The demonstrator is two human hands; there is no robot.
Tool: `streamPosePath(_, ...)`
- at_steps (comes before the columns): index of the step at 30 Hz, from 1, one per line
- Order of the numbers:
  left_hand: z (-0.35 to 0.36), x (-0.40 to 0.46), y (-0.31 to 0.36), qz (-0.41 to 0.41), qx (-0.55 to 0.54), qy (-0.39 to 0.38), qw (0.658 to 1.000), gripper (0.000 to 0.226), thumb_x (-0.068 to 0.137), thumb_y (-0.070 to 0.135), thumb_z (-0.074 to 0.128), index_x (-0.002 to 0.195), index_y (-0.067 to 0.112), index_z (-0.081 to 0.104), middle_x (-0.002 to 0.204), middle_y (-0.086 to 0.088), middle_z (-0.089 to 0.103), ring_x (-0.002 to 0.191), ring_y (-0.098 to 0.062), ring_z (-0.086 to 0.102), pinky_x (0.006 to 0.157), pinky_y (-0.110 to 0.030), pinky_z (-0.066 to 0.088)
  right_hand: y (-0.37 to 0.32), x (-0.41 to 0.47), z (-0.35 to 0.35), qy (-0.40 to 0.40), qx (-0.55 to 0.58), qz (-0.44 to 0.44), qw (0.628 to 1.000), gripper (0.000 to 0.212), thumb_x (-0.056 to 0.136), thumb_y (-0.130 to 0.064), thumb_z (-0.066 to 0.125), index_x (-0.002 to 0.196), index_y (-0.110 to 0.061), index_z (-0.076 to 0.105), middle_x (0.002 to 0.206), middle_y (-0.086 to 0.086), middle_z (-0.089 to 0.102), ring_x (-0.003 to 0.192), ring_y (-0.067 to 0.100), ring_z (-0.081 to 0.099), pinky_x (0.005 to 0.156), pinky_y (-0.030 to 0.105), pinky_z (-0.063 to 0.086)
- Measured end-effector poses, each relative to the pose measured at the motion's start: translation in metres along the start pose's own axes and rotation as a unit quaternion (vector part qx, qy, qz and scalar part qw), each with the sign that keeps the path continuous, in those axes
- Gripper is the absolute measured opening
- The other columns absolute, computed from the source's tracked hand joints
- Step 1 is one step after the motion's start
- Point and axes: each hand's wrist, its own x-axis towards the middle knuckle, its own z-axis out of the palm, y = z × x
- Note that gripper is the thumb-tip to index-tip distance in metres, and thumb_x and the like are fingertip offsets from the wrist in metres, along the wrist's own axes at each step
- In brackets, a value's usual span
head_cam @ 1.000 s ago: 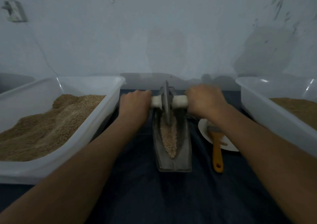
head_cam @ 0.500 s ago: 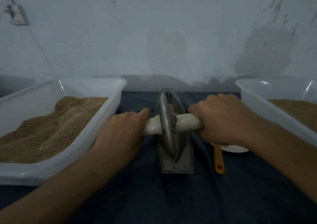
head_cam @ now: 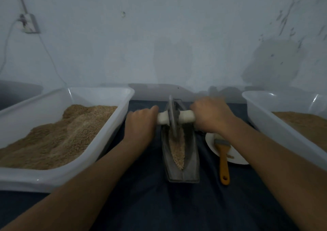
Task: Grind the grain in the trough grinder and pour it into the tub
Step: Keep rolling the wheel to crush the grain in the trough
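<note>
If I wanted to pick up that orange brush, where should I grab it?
Probably by the long orange handle of the orange-handled brush, coming from the near side. The handle points toward the person and sticks out past the edge of the white round plate, lying over the dark cloth. The bristle end rests on the plate, close beside the right hand, so that end is crowded.

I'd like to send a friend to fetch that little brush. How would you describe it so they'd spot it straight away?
Start at the metal trough grinder in the middle of the dark cloth, between two big white tubs. Just right of it lies a small white plate, and the brush rests across it, handle pointing toward the person. Its orange handle is the only bright colour there.
</note>
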Motion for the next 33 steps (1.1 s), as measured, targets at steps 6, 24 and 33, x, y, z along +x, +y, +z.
streamPosePath(6, -0.038, -0.055, -0.004, 0.051, 0.045, -0.016, 0.998, 0.029, 0.088, 0.031, 0.069, 0.099, 0.034, 0.043, 0.093, 0.006, 0.066, 0.084, -0.019, 0.067, 0.064, -0.033, 0.030, 0.003, -0.056, -0.015, 0.082, -0.053, -0.099, 0.990, 0.018, 0.071, -0.039, 0.065, 0.069, -0.031, 0.048, 0.059, -0.012, 0.038, 0.050, 0.008, 0.034, 0.047, 0.026, 0.017)
streamPosePath(24, -0.033, -0.011, -0.004, 0.068, -0.013, -0.092, 0.993, 0.033, 0.092, 0.019, 0.067, 0.119, 0.027, 0.049, 0.114, 0.000, 0.067, 0.104, -0.025, 0.067, 0.084, -0.039, 0.051, 0.004, -0.040, 0.009, 0.090, -0.002, -0.028, 0.996, 0.027, 0.081, -0.045, 0.071, 0.093, -0.031, 0.051, 0.074, -0.005, 0.050, 0.063, 0.020, 0.043, 0.056, 0.031, 0.029)
streamPosePath(33, -0.028, -0.029, -0.011, 0.017, -0.025, -0.089, 0.996, 0.026, 0.090, 0.021, 0.070, 0.101, 0.032, 0.049, 0.100, 0.003, 0.065, 0.093, -0.022, 0.066, 0.069, -0.034, 0.045, 0.003, -0.051, -0.003, 0.110, -0.049, -0.080, 0.989, 0.033, 0.072, -0.041, 0.076, 0.078, -0.033, 0.045, 0.061, -0.009, 0.033, 0.053, 0.017, 0.032, 0.049, 0.025, 0.016)
